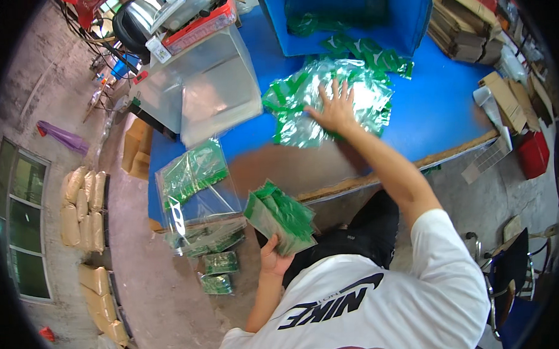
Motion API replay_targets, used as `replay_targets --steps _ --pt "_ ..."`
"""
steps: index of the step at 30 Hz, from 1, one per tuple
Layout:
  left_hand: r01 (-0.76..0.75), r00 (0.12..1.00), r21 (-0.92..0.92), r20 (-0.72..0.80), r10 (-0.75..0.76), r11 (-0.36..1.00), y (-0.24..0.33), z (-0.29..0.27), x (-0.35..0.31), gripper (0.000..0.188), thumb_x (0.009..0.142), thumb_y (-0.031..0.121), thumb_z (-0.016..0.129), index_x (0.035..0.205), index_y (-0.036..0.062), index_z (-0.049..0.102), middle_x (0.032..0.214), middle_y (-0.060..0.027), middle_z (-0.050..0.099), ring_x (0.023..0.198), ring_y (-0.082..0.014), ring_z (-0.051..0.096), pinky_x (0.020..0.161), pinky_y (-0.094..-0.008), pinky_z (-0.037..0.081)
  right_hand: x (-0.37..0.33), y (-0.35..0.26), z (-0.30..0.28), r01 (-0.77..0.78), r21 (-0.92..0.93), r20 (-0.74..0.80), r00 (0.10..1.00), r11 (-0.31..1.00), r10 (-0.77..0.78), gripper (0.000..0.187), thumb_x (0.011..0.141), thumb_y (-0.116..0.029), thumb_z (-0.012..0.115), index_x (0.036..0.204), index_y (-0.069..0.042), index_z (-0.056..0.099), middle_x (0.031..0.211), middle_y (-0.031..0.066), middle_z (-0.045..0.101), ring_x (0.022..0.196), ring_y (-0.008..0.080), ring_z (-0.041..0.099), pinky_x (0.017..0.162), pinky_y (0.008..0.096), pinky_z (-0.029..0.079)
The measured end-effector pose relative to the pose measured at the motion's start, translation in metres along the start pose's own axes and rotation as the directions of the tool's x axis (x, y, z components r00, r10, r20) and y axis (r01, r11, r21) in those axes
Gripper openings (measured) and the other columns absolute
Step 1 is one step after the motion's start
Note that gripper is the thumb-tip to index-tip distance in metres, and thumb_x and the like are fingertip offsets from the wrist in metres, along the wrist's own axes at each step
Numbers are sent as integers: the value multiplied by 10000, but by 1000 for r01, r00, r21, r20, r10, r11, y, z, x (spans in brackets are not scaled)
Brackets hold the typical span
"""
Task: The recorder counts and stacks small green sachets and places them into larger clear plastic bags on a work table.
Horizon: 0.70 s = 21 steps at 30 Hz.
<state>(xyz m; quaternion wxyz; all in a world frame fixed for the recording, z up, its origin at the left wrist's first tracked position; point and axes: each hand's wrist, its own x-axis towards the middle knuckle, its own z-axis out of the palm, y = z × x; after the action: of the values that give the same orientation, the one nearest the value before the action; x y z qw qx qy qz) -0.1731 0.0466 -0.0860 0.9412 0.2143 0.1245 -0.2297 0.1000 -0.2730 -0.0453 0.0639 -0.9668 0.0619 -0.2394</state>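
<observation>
My left hand grips a stack of green and clear plastic bags near my lap, just off the table's front edge. The bags are slightly fanned. My right hand lies with spread fingers on a loose pile of shiny green and clear bags on the blue table. Left of my left hand, a clear bag packed with green bags rests at the table's front left corner.
A blue bin with green bags inside stands behind the pile. Clear plastic sheets are stacked at the left, near a kettle. Flattened cardboard lies at the right. Packed bundles sit below the table's left corner.
</observation>
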Motion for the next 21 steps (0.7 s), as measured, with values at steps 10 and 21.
replay_targets --steps 10,21 --pt "-55 998 -62 -28 54 997 12 4 9 552 846 107 740 1350 37 527 1367 -95 574 1295 -287 520 1149 -466 371 -76 -37 -85 382 379 111 885 843 -452 573 1003 -453 466 1414 -54 491 1513 217 410 1448 420 287 1168 612 196" --pt "-100 989 -43 -115 94 994 7 18 8 591 853 33 698 1397 30 464 1387 -102 554 1309 -294 512 1149 -477 381 -72 -47 -78 331 329 -43 941 884 -336 392 931 -300 609 1170 10 599 1221 248 604 1135 427 571 952 517 454"
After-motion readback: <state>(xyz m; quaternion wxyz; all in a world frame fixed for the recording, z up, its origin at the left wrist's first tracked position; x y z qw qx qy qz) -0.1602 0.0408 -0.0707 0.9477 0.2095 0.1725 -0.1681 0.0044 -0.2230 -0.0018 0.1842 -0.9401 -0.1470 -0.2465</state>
